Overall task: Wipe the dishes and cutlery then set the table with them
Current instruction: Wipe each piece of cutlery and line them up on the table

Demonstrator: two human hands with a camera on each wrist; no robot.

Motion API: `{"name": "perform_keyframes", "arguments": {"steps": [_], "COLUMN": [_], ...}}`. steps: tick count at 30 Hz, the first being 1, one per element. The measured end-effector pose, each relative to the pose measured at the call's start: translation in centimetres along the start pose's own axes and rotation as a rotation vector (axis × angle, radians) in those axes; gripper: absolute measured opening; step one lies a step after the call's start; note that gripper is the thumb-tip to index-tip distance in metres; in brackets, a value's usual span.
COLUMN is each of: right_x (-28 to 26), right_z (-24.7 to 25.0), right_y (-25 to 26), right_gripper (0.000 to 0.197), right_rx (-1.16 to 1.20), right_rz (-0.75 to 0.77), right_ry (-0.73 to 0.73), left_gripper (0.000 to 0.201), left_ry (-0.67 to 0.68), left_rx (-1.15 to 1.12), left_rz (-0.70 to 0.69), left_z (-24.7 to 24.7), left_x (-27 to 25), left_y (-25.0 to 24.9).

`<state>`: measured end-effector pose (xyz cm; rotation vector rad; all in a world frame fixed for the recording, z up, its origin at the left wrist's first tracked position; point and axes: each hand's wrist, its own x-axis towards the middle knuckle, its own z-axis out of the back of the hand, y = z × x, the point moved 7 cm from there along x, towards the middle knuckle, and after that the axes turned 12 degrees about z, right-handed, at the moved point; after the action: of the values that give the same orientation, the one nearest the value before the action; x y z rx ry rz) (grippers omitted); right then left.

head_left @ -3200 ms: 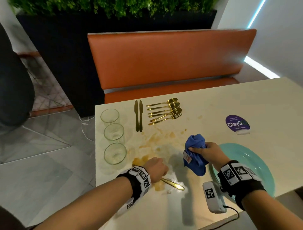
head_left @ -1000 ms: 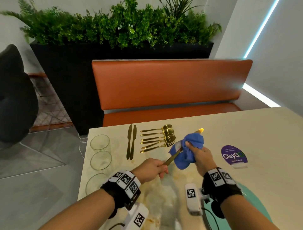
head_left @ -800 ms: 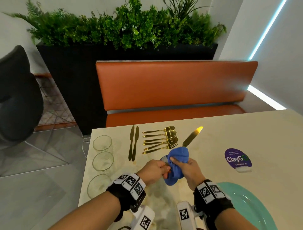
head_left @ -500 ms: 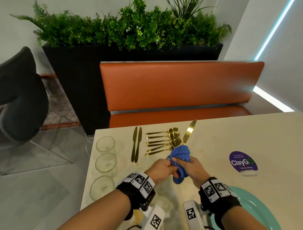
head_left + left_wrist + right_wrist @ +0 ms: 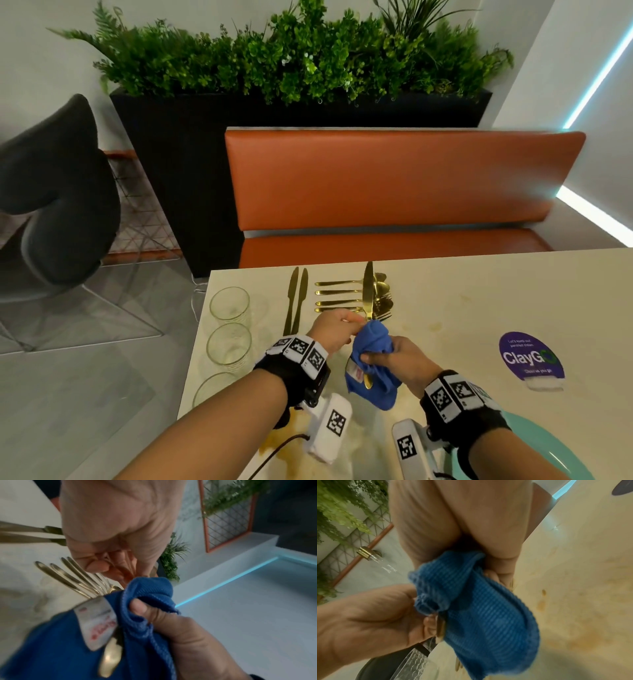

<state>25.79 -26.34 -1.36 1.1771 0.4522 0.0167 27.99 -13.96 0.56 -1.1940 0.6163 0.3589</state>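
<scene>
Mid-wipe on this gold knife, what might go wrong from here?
The gold knife blade points up over the laid spoons and forks; a slip from the left hand could scatter them. The blue cloth in the right hand hangs above the yellow spill and might pick it up.

Shiny gold metal knife [image 5: 367, 291], ribbed blue cloth [image 5: 373, 368], clear glasses [image 5: 229, 303]

Orange bench [image 5: 394, 178], black planter [image 5: 178, 164] with greenery, grey floor, blue light strip [image 5: 596, 68].
</scene>
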Motion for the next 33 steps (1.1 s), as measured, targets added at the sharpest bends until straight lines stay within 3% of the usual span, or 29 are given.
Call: {"name": "perform_keyframes", "arguments": {"steps": [4, 8, 12, 17, 20, 29, 31, 33], "right_x": [1.0, 1.7, 2.6, 3.1, 3.3, 2.7, 2.2, 1.5], "right_z": [-1.3, -2.0, -1.3, 0.8, 2.0, 2.9, 2.8, 2.7], "right_y": [0.8, 1.5, 1.4, 0.3, -0.7, -1.5, -1.3, -0.9], "right_gripper": [0.015, 0.014, 0.012, 0.012, 0.011, 0.011, 0.015, 0.015], "right_rx": [-0.019, -0.072, -0.071, -0.074, -0.121, 0.08, 0.197, 0.326], "right_rz": [0.027, 0.044, 0.055, 0.023, -0.017, -0.043, -0.05, -0.041], "right_ry": [0.08, 0.142, 0.083, 0.019, 0.013, -0.026, -0.045, -0.058], "left_gripper": [0.026, 0.033, 0.034, 0.027, 0.022, 0.028, 0.034, 0.037], "left_ry": [0.011, -0.125, -0.258, -0.459, -0.515, -0.601, -0.589, -0.472], "left_rx": [-0.066, -0.143, -0.15, 0.406, 0.515, 0.565, 0.614, 0.535], "left_rz": [0.062, 0.104, 0.198, 0.387, 0.42, 0.448, 0.367, 0.216], "left_z": [0.4, 2.4, 6.5, 11.5, 12.4, 11.5, 10.6, 8.3], "left_x": [1.4, 2.7, 5.0, 8.2, 10.0, 11.0, 10.4, 9.3], "left_y": [0.5, 0.5, 1.2, 3.8, 5.3, 6.2, 5.1, 3.5]}}
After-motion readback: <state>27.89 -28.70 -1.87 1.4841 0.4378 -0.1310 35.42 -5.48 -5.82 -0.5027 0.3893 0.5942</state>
